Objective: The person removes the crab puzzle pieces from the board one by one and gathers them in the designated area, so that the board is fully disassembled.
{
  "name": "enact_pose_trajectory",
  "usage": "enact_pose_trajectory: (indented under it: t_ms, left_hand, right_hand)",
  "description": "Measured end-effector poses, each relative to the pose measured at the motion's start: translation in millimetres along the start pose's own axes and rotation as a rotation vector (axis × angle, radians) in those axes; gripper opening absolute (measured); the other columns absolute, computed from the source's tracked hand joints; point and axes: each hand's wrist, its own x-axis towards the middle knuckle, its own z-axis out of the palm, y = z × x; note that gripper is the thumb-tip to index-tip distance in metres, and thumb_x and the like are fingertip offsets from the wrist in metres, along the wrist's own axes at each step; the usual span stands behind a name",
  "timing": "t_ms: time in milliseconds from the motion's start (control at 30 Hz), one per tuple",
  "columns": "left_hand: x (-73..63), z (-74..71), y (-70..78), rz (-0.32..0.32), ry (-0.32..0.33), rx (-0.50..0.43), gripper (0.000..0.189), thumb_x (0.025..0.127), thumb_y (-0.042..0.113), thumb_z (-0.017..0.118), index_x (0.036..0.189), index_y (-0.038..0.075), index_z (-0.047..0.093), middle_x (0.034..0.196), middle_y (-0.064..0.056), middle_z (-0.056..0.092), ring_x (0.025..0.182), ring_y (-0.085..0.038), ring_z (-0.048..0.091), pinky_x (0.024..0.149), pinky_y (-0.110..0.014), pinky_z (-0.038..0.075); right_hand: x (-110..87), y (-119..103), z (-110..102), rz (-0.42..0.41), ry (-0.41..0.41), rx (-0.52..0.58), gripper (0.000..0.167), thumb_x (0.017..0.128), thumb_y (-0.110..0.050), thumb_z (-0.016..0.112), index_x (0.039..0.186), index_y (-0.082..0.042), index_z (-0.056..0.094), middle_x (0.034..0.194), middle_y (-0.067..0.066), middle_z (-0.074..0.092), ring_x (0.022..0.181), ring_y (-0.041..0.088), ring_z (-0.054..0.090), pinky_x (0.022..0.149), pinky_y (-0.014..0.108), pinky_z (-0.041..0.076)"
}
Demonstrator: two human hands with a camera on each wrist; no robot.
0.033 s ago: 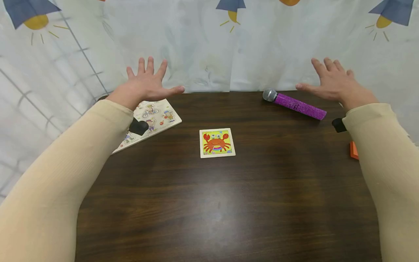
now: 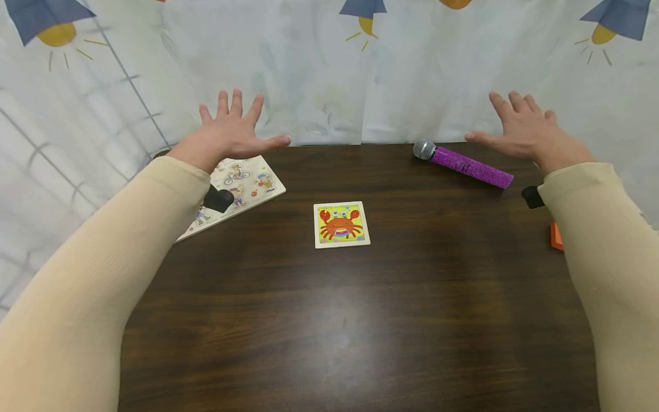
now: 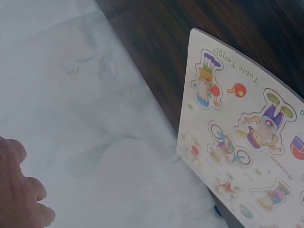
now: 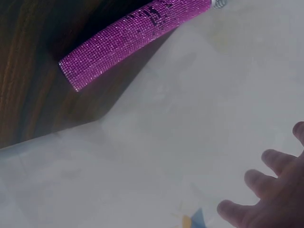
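Note:
My left hand (image 2: 229,130) is held up with its fingers spread, above the far left of the table. Partly hidden under that forearm lies a wooden peg puzzle board (image 3: 228,137) with sports figures. My right hand (image 2: 530,133) hovers at the far right, fingers spread and holding nothing. Just left of it on the table is a purple glittery microphone (image 2: 471,166) with a silver mesh head. A small square crab puzzle (image 2: 342,225) in a pale wooden frame lies flat near the table's middle, apart from both hands.
An orange object (image 2: 556,236) shows at the right, mostly covered by the right sleeve. A pale curtain with lamp prints (image 2: 329,74) hangs along the back edge of the dark wooden table (image 2: 350,320). Part of a dark item (image 2: 162,153) peeks out behind the left wrist.

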Motion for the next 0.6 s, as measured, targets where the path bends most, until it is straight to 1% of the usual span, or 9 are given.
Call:
enact_pose_trajectory:
  t_ms: [200, 333, 467, 600]
  left_hand:
    - [0.6, -1.4, 1.3, 0.002, 0.006, 0.001, 0.111, 0.087, 0.089, 0.021, 0.158, 0.019, -0.027, 0.159, -0.023, -0.039, 0.146, -0.048, -0.036, 0.112, -0.078, -0.014]
    - [0.1, -1.8, -0.5, 0.0, 0.013, 0.001, 0.111, 0.087, 0.089, 0.022, 0.158, 0.019, -0.027, 0.159, -0.024, -0.038, 0.146, -0.049, -0.036, 0.112, -0.078, -0.014]
    - [-0.2, -2.1, -2.4, 0.0, 0.016, 0.004, 0.111, 0.088, 0.089, 0.022, 0.158, 0.019, -0.027, 0.159, -0.025, -0.038, 0.146, -0.049, -0.035, 0.111, -0.079, -0.014]
    - [0.6, 0.5, -2.1, 0.004, 0.022, 0.012, 0.112, 0.088, 0.088, 0.024, 0.159, 0.018, -0.025, 0.16, -0.027, -0.035, 0.147, -0.051, -0.032, 0.112, -0.079, -0.012]
  right_hand:
    - [2.8, 0.0, 0.5, -0.003, -0.008, 0.017, 0.106, 0.095, -0.08, 0.03, 0.162, -0.012, -0.017, 0.164, 0.032, -0.021, 0.149, 0.058, -0.016, 0.112, 0.08, -0.004]
    - [4.9, -0.1, -0.5, -0.006, -0.003, 0.022, 0.106, 0.095, -0.08, 0.031, 0.162, -0.012, -0.016, 0.164, 0.033, -0.019, 0.15, 0.058, -0.015, 0.113, 0.08, -0.004]
    - [6.7, 0.4, -2.3, -0.01, 0.004, 0.026, 0.106, 0.096, -0.078, 0.033, 0.162, -0.01, -0.015, 0.164, 0.034, -0.016, 0.151, 0.058, -0.01, 0.114, 0.079, -0.001]
    - [8.1, -1.8, -1.1, -0.021, -0.003, 0.026, 0.104, 0.097, -0.076, 0.034, 0.163, -0.009, -0.013, 0.165, 0.035, -0.011, 0.151, 0.059, 0.0, 0.115, 0.077, 0.008]
